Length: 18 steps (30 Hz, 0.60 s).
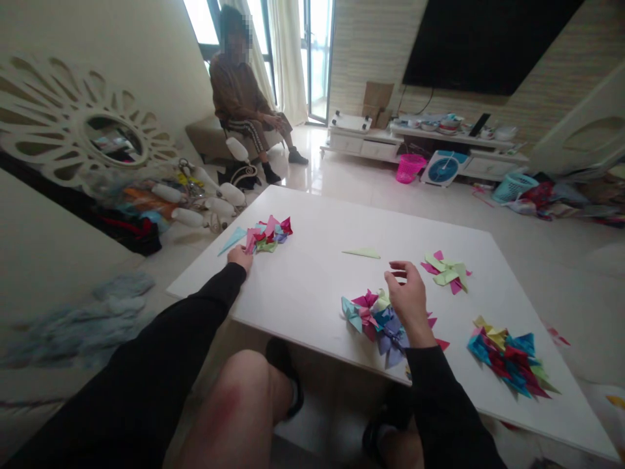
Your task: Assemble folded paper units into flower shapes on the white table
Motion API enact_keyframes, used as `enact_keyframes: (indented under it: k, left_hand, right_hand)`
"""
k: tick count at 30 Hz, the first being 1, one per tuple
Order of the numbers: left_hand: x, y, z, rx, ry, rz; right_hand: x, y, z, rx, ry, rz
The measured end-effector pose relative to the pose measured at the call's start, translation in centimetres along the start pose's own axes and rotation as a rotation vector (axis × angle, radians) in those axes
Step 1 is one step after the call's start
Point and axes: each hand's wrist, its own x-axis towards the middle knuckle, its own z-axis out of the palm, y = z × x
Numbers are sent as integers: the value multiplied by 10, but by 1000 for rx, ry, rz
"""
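At the far left of the white table (303,280), my left hand (241,256) has its fingers closed at a pink folded paper piece (250,240), on the edge of a pile of colourful folded papers (271,229). A light blue paper triangle (233,240) lies just beyond that hand. My right hand (409,293) hovers with fingers curved and apart, nothing between them. Under it, partly hidden by the wrist, is a cluster of colourful origami pieces (367,311). A flat pale green paper strip (362,253) rests a little farther off, left of the right hand's fingertips.
A green and pink paper pinwheel (446,271) and another colourful origami pile (510,357) lie on the table's right side. A person (244,104) sits by the window. Beyond the table stand a pink basket (409,169) and a blue box fan (443,168).
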Motion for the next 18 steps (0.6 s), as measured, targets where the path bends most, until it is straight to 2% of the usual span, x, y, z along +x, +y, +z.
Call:
enact_keyframes:
  k: [4, 9, 15, 18]
  left_hand:
    - [4, -9, -1, -38, 13, -48]
    - [7, -7, -14, -109, 51, -112]
    - [-2, 0, -30, -204, 48, -171]
    - [-10, 11, -39, -251, 74, -190]
  right_hand:
    - [-4, 13, 10, -50, -51, -33]
    - [-3, 17, 17, -82, -96, -67]
    - [-5, 14, 10, -81, -111, -89]
    - [-8, 13, 4, -68, -102, -89]
